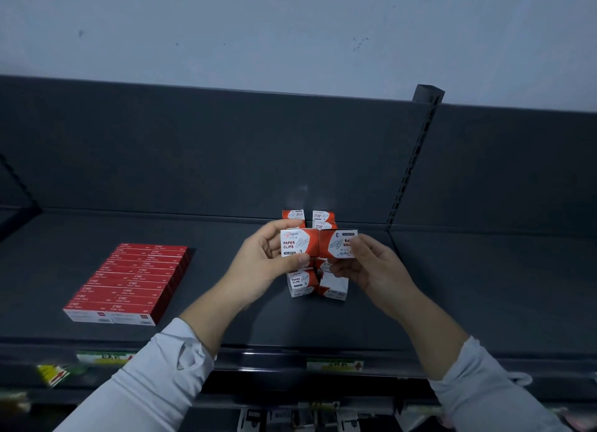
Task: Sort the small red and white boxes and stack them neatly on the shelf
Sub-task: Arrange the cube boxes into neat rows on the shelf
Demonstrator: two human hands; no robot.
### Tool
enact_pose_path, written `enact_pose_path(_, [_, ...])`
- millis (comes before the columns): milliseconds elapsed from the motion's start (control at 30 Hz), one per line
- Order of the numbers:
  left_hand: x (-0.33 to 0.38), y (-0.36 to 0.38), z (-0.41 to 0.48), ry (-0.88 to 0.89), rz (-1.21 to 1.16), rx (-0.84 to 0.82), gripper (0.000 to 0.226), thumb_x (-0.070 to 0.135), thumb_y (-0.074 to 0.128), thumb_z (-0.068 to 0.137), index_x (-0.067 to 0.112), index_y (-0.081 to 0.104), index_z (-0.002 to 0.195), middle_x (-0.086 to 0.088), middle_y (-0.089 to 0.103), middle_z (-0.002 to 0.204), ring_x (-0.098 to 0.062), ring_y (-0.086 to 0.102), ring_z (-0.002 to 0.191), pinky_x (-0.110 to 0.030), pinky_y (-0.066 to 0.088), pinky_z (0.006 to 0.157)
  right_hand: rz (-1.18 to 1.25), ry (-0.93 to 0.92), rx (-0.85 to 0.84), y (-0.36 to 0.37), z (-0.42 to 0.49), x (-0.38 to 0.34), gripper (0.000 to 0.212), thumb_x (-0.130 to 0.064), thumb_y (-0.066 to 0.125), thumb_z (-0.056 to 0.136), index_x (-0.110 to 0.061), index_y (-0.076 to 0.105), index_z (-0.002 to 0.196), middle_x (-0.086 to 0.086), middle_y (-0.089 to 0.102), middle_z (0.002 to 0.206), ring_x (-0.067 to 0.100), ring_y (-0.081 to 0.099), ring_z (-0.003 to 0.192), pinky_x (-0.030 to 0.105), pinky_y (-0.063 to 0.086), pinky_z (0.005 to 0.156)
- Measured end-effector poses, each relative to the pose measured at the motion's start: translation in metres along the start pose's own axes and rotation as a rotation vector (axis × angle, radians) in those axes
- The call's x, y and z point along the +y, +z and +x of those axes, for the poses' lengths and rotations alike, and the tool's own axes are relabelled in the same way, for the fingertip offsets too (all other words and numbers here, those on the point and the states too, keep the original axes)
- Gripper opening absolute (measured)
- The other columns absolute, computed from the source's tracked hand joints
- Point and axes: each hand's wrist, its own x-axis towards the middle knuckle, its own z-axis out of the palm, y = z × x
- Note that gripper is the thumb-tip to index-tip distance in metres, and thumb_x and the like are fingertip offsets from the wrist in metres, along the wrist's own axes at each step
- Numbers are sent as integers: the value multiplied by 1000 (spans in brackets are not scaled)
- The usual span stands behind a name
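A shop worker sorts paper-clip stock on a matte, dark metal shelf. At nine o'clock from the hands, a block of flat red cartons lies squared in tidy rows, glossy card with fine white print.

The left hand grips one paper-clip box, thumb beneath and fingers curled over the top, its label upright and readable. Touching it at three o'clock is a second box, pinched by the curled fingers of the right hand, its print upside down. Both are held above the shelf, not yet set down.

At twelve o'clock behind them, the back boxes stand in two short columns against the rear panel. At six o'clock beneath the hands, the front boxes sit tilted and uneven, some partly hidden.

The job looks about midway: a few boxes seem placed, while the front group and the two in hand are left to stack. The second box would likely need turning to match its neighbour.

The boxes are small, near-cubic cartons of thin red and white card with a slight sheen. At one o'clock, a slotted upright rises from the shelf. Coloured price labels line the front edge at six o'clock.
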Motion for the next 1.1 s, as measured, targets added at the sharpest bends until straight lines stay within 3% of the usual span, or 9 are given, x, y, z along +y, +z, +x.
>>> enact_pose_path(100, [3, 1, 0, 12, -12, -13, 50, -12, 67, 80, 11, 58, 123, -7, 75, 103, -13, 70, 92, -21, 55, 75, 9, -43, -14, 0, -1, -1, 55, -71, 75, 62, -25, 76, 92, 9, 73, 91, 21, 69, 79, 30, 58, 74])
enact_pose_path(233, [7, 2, 0, 27, 0, -29, 47, -12, 67, 80, 12, 59, 120, -6, 75, 103, -13, 71, 92, -21, 55, 75, 40, -73, -9, 1, -2, -2, 55, -73, 73, 61, -26, 76, 90, 8, 73, 87, 18, 69, 74, 28, 58, 70])
enact_pose_path(300, [7, 2, -1, 28, 0, -33, 47, -12, 67, 81, 11, 58, 121, -6, 75, 103, -14, 71, 92, -21, 55, 75, 42, -66, 14, 4, -4, -4, 50, -66, 69, 70, -22, 74, 94, 8, 74, 89, 19, 70, 75, 30, 58, 71])
enact_pose_path(467, [5, 3, -1, 16, -1, -25, 46, -12, 67, 81, 10, 58, 121, -6, 75, 104, -14, 71, 92, -21, 55, 75, 56, 39, 61, 1, -6, -8, 25, -27, 51, 96, -8, 66, 105, 15, 73, 101, 33, 71, 94, 38, 61, 74])
enact_pose_path(567, [4, 3, -1, 13, 14, -17, 46, -11, 67, 81, 11, 59, 120, -4, 75, 102, -13, 71, 90, -21, 55, 75, 30, 89, 70, -5, -7, -12, 16, -17, 47, 100, -6, 60, 100, 14, 72, 95, 32, 71, 87, 41, 61, 66])
enact_pose_path(700, [5, 4, -1, -2, 31, -41, 47, -10, 67, 81, 11, 58, 123, -4, 75, 103, -12, 71, 90, -20, 54, 75, -145, 123, -15, -14, -8, -18, 2, -13, 58, 96, -13, 57, 98, 12, 71, 91, 29, 69, 74, 31, 53, 50])
enact_pose_path(867, [6, 6, 0, -20, 35, -72, 52, -11, 68, 80, 17, 57, 123, -7, 74, 107, -16, 71, 92, -24, 55, 77, -408, 171, -136, -22, -10, -28, 19, -11, 62, 93, -19, 61, 111, -3, 73, 91, 2, 62, 68, 18, 45, 57])
enact_pose_path(1100, [2, 9, 2, -46, 23, -123, 52, -11, 67, 82, 11, 55, 128, -11, 72, 111, -22, 70, 99, -31, 57, 82, -412, 109, -118, -23, -12, -36, 26, -12, 68, 89, -21, 65, 114, -8, 75, 95, 2, 69, 80, 12, 49, 64])
